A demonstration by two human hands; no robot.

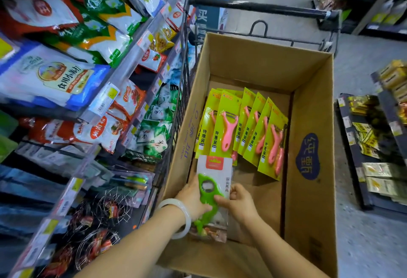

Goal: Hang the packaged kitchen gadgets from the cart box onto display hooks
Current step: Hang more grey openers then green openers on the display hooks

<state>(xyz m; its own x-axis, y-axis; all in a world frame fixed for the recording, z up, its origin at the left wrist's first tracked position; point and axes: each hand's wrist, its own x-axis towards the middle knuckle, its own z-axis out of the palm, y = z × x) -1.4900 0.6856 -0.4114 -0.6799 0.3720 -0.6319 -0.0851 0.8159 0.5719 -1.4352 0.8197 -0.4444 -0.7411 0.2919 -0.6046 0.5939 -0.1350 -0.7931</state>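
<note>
A large open cardboard box (312, 106) sits in a wire cart. Inside it, several lime-green cards with pink peelers (242, 128) lie fanned across the bottom. Near the box's front, a clear pack with an orange header and a green gadget (214, 181) is held in both hands. My left hand (192, 198), with a pale bangle on its wrist, grips the pack's left edge. My right hand (239, 203) pinches its right side, the thumb lying over the green gadget.
The cart's black handle bar (259, 6) crosses the far end. Shelves of bagged food (66, 62) rise on the left, and wire whisks (103, 209) hang on hooks lower down. A low display with yellow packets (372, 145) stands on the right across the grey floor.
</note>
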